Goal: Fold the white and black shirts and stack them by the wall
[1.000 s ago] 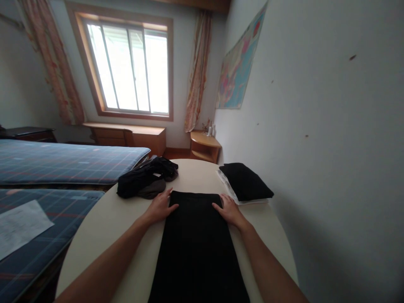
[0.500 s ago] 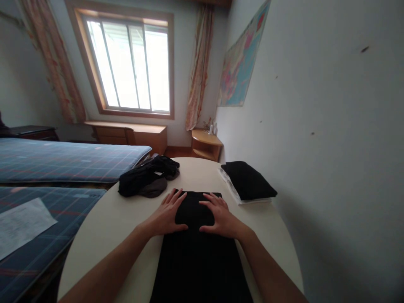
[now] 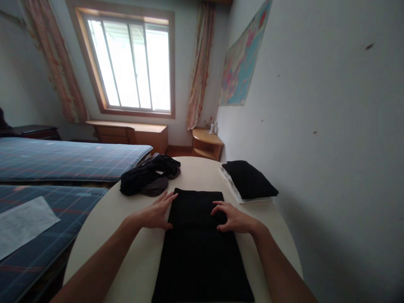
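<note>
A long piece of folded black cloth (image 3: pixel 200 252), perhaps a garment, lies flat on the round cream table (image 3: pixel 94 248) in front of me. Its near end runs out of the bottom of the view. My left hand (image 3: pixel 157 213) is at the cloth's left edge near the far end, fingers apart and fingertips touching the edge. On the opposite side my right hand (image 3: pixel 232 218) rests over the right edge, fingers spread and slightly curled, with nothing gripped.
A crumpled heap of dark clothes (image 3: pixel 148 176) sits at the table's far left. Folded black cloth (image 3: pixel 249 179) lies on a white packet (image 3: pixel 232 187) at the far right, near the wall. Blue plaid mattresses (image 3: pixel 72 160) stand left, one bearing a paper sheet (image 3: pixel 28 225).
My hands have moved apart, from on top of the cloth near its far end out to its left and right edges. The cloth has stayed about where it was.
</note>
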{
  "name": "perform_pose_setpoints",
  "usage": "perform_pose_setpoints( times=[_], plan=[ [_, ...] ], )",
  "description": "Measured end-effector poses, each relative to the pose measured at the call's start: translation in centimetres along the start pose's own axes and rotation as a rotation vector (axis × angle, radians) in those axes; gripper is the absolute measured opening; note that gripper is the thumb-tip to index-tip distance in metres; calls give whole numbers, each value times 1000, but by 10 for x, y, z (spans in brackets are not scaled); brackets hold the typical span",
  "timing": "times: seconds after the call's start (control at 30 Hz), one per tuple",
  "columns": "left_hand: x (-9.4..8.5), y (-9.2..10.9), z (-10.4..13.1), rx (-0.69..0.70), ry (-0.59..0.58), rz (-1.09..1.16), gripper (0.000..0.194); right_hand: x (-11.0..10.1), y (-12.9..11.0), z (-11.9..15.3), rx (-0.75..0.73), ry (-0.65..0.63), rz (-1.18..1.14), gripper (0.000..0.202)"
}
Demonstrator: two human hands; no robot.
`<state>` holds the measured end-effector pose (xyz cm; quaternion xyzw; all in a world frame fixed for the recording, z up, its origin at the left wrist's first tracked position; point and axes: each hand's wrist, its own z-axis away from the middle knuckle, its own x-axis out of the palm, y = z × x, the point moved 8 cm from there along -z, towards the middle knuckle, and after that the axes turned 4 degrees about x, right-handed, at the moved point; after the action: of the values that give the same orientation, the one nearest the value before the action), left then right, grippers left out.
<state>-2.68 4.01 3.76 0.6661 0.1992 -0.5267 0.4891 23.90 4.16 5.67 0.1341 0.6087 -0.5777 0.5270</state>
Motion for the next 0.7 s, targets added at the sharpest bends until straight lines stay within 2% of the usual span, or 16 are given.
perform_pose_setpoints(
  times=[0.2,0.33,0.47,0.53,0.7],
  plan=[
    [0,-7,3,-40,-38,37,116,-12,22,8,47,0,20,45],
    [3,-1,0,5,-35,18,110,-16,14,11,13,32,36,44],
    [2,7,-7,71,71,-29,109,-15,4,9,-28,71,36,43],
    [3,7,-8,81,78,-36,113,-12,8,7,3,49,49,46],
    [5,-5,-4,2,-5,-12,116,-12,29,8,60,-39,12,55]
  ],
)
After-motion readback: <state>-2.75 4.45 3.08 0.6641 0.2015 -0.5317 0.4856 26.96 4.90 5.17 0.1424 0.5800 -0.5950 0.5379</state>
